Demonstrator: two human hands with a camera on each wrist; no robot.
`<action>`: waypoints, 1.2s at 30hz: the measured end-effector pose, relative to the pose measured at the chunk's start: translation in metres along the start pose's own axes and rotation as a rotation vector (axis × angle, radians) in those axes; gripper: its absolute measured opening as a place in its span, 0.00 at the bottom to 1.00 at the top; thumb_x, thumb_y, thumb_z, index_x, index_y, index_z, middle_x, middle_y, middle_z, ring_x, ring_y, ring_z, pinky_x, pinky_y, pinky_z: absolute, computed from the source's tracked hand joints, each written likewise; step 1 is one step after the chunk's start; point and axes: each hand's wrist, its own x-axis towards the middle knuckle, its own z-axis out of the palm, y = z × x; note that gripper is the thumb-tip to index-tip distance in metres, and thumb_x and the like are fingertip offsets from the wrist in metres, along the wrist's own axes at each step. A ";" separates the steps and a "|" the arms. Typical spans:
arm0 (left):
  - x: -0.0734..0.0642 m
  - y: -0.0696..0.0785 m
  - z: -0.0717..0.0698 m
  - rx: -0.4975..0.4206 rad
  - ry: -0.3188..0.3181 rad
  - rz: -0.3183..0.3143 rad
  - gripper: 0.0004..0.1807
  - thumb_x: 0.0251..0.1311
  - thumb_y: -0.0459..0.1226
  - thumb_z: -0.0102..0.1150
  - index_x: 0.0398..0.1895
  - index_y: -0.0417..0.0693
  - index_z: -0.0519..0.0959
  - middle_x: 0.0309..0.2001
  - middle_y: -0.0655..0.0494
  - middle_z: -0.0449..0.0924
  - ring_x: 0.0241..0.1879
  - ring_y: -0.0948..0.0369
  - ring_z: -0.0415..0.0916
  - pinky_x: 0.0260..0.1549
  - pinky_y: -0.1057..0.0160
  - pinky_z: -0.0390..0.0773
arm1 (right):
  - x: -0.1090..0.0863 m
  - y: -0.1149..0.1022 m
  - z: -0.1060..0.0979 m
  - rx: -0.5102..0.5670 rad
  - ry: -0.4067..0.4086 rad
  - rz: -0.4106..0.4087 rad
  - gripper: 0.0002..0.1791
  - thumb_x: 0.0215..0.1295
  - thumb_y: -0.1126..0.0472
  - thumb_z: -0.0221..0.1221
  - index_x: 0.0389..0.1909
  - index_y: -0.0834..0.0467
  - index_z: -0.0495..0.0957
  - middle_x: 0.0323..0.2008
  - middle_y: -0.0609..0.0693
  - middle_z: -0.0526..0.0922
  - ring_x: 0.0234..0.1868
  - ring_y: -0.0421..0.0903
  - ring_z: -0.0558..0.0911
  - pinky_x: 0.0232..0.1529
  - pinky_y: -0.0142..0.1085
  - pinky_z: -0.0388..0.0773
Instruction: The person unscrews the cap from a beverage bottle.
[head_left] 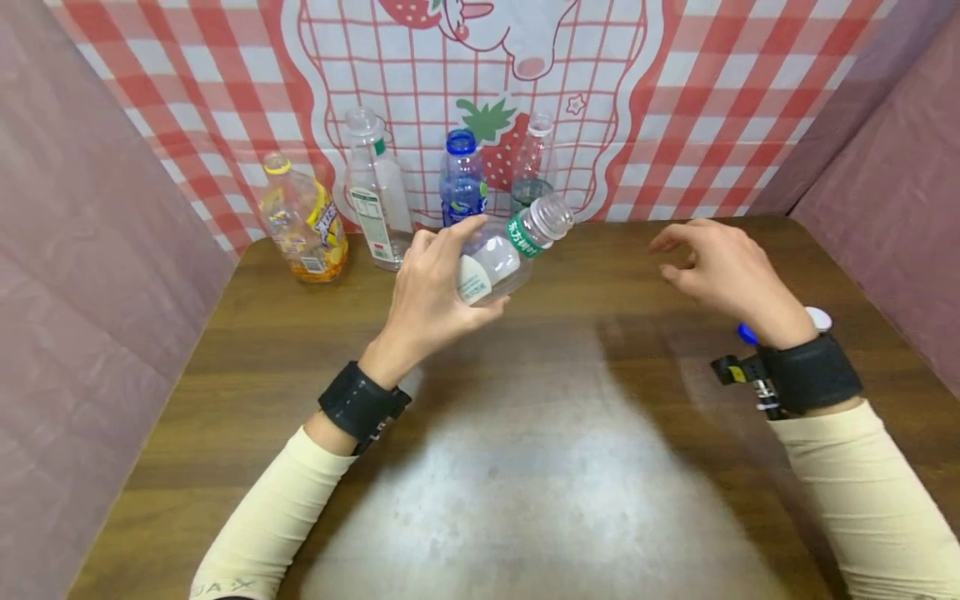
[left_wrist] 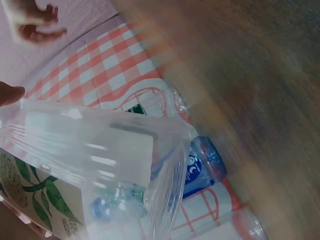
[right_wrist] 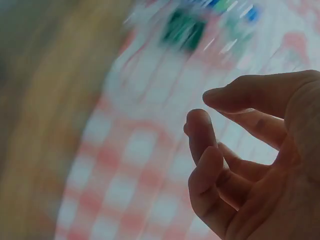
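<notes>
My left hand (head_left: 427, 287) grips a clear, uncapped plastic bottle (head_left: 502, 258) above the table, tilted with its open mouth up and to the right. The bottle has a green neck band and a pale label; in the left wrist view the label of this bottle (left_wrist: 55, 200) shows green leaves. To the right, my right hand (head_left: 720, 271) hovers apart from the bottle, fingers loosely bent. Nothing lies between those fingers in the right wrist view, where the hand (right_wrist: 260, 165) is seen from the palm side.
Along the back stand a yellow-labelled bottle (head_left: 300, 225), a tall clear bottle (head_left: 378, 200), a blue-labelled bottle (head_left: 461, 179) and a clear bottle with dark green (head_left: 534, 162). A blue cap (head_left: 746, 333) and a white round cap (head_left: 820, 318) lie partly hidden by the right wrist.
</notes>
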 end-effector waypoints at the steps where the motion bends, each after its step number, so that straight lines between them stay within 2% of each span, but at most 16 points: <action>1: 0.000 0.002 0.001 -0.009 0.000 -0.004 0.52 0.32 0.57 0.75 0.67 0.58 0.64 0.52 0.57 0.79 0.40 0.57 0.66 0.35 0.61 0.67 | 0.004 -0.013 0.003 0.020 0.010 -0.024 0.14 0.56 0.60 0.62 0.44 0.50 0.81 0.44 0.52 0.83 0.38 0.51 0.84 0.31 0.47 0.72; 5: 0.000 0.012 0.008 -0.033 -0.014 -0.027 0.53 0.33 0.59 0.74 0.67 0.58 0.63 0.53 0.57 0.78 0.39 0.58 0.66 0.31 0.62 0.69 | 0.013 -0.055 0.011 0.091 0.010 -0.127 0.12 0.55 0.58 0.64 0.42 0.50 0.82 0.41 0.49 0.84 0.34 0.45 0.84 0.32 0.43 0.74; 9: 0.002 0.019 0.014 -0.047 -0.026 -0.041 0.53 0.33 0.58 0.75 0.67 0.58 0.62 0.53 0.57 0.77 0.40 0.59 0.67 0.31 0.62 0.70 | 0.012 -0.073 0.013 0.128 -0.015 -0.175 0.12 0.54 0.57 0.66 0.41 0.50 0.82 0.42 0.47 0.83 0.34 0.43 0.85 0.32 0.42 0.76; 15: 0.010 0.026 0.019 -0.044 -0.019 -0.065 0.53 0.32 0.57 0.76 0.66 0.58 0.60 0.54 0.58 0.78 0.42 0.59 0.68 0.31 0.62 0.71 | 0.009 -0.065 0.003 0.126 -0.036 -0.153 0.12 0.54 0.55 0.67 0.41 0.49 0.82 0.42 0.48 0.84 0.35 0.43 0.86 0.34 0.43 0.77; 19: 0.010 0.030 0.024 -0.050 -0.043 -0.095 0.52 0.34 0.58 0.74 0.65 0.58 0.60 0.52 0.56 0.78 0.40 0.60 0.68 0.29 0.62 0.71 | 0.007 -0.051 -0.013 0.127 -0.057 -0.094 0.12 0.56 0.54 0.66 0.42 0.49 0.82 0.42 0.48 0.86 0.36 0.45 0.86 0.34 0.43 0.75; 23: 0.013 0.035 0.032 -0.111 -0.049 -0.138 0.52 0.34 0.57 0.75 0.65 0.57 0.59 0.52 0.55 0.78 0.41 0.59 0.70 0.31 0.61 0.72 | 0.005 -0.040 -0.033 0.152 -0.036 -0.065 0.11 0.58 0.54 0.65 0.42 0.49 0.82 0.40 0.48 0.87 0.37 0.45 0.86 0.35 0.41 0.74; 25: 0.021 0.037 0.038 -0.154 -0.047 -0.158 0.52 0.34 0.56 0.75 0.65 0.56 0.58 0.53 0.55 0.78 0.44 0.58 0.72 0.35 0.60 0.74 | 0.003 -0.036 -0.041 0.164 -0.011 -0.060 0.12 0.58 0.54 0.65 0.42 0.50 0.82 0.40 0.49 0.87 0.37 0.46 0.86 0.35 0.41 0.73; 28: 0.039 0.042 0.050 -0.221 -0.069 -0.196 0.53 0.35 0.55 0.75 0.65 0.55 0.57 0.56 0.54 0.76 0.48 0.58 0.74 0.43 0.59 0.76 | 0.000 -0.031 -0.050 0.176 0.013 -0.036 0.13 0.58 0.53 0.65 0.43 0.50 0.82 0.42 0.51 0.86 0.39 0.48 0.86 0.34 0.40 0.74; 33: 0.074 0.053 0.083 -0.291 -0.139 -0.293 0.53 0.37 0.53 0.75 0.66 0.54 0.55 0.60 0.52 0.72 0.54 0.59 0.72 0.50 0.59 0.75 | -0.003 -0.023 -0.054 0.200 0.027 -0.021 0.14 0.58 0.52 0.65 0.44 0.50 0.82 0.42 0.51 0.86 0.40 0.49 0.85 0.35 0.40 0.74; 36: 0.094 0.056 0.105 -0.299 -0.151 -0.340 0.53 0.38 0.54 0.75 0.66 0.53 0.55 0.60 0.51 0.71 0.56 0.59 0.71 0.52 0.60 0.74 | -0.005 -0.020 -0.056 0.228 0.052 -0.028 0.12 0.59 0.52 0.65 0.43 0.50 0.82 0.40 0.51 0.87 0.39 0.48 0.85 0.36 0.40 0.73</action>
